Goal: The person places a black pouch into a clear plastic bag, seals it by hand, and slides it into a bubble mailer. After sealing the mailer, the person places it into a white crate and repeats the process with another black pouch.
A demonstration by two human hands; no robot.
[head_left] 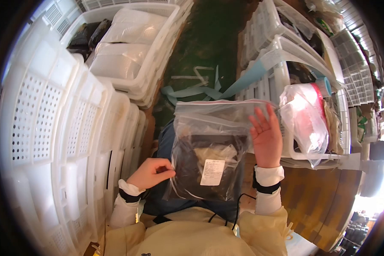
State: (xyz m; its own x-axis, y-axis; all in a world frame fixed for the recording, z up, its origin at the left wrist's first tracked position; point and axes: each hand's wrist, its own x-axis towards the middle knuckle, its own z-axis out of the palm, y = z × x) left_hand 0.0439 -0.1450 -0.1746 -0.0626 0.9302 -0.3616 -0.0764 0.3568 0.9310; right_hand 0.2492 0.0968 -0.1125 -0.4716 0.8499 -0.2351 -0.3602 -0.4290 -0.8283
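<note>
A clear plastic zip bag (213, 149) with dark contents lies over my lap, its reddish zip edge at the far end. On it is a white printed label (212, 172), beside a crumpled beige piece inside. My left hand (154, 172) pinches the bag's left edge between thumb and fingers. At the bag's upper right, my right hand (266, 136) is raised with its palm showing and its fingers apart, touching or very near the bag's edge.
White perforated crates (34, 115) stand along the left. One crate (160, 55) holds white packages. Stacked crates (281, 42) on the right hold a pink-and-clear bag (305, 113). Light-blue strips (192, 91) trail over the green floor (200, 47). A brown box (315, 200) sits lower right.
</note>
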